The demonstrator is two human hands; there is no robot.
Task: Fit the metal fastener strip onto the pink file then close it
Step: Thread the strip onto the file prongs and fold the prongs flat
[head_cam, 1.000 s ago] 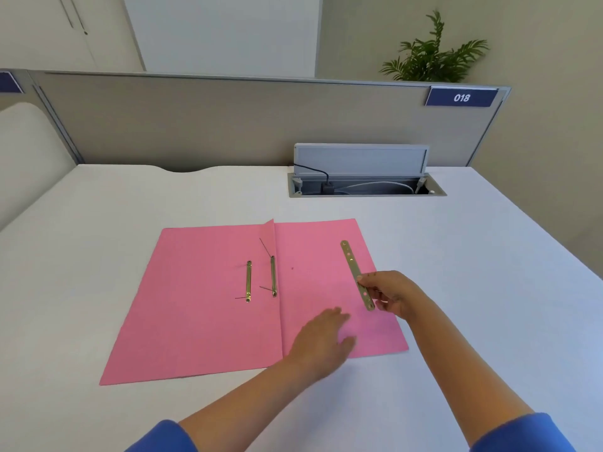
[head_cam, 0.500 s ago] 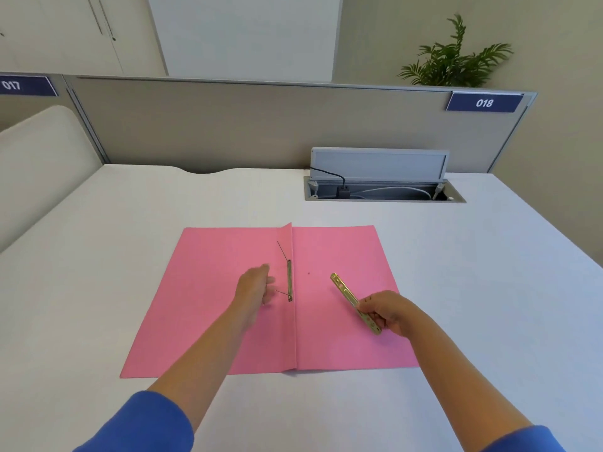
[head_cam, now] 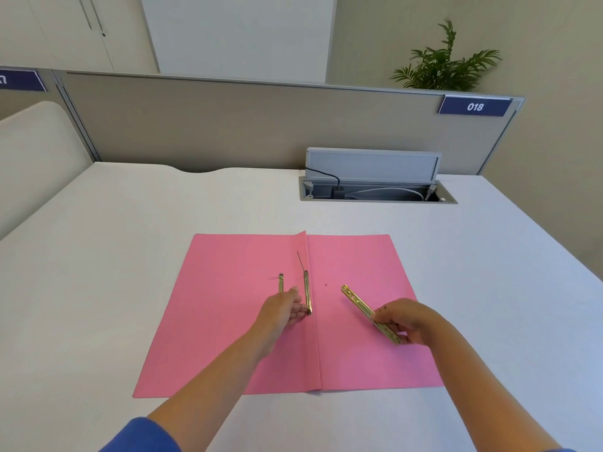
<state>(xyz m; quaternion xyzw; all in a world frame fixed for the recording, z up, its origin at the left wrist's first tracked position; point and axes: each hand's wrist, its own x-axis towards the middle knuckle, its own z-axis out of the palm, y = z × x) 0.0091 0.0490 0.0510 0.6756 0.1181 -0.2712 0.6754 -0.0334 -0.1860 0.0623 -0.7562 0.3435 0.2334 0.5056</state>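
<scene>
The pink file (head_cam: 228,321) lies open and flat on the white desk, spine fold running toward me. A brass fastener base (head_cam: 306,291) sits along the fold, one thin prong standing up at its far end. A second brass piece (head_cam: 281,282) lies just left of it. My left hand (head_cam: 282,309) rests on the left leaf, fingertips pinching the near end of the fastener base. My right hand (head_cam: 404,321) hovers over the right leaf and grips the near end of the slotted metal fastener strip (head_cam: 359,303), which points away to the upper left.
A recessed cable box (head_cam: 375,190) with its lid up and cables inside sits at the back of the desk (head_cam: 130,256). A beige partition (head_cam: 228,125) with a blue "018" tag closes the far edge. A plant stands behind it.
My left hand shifted slightly right, uncovering the second brass piece, and now pinches the fastener base's near end. My right hand keeps holding the strip, lifted off the right leaf since a second ago.
</scene>
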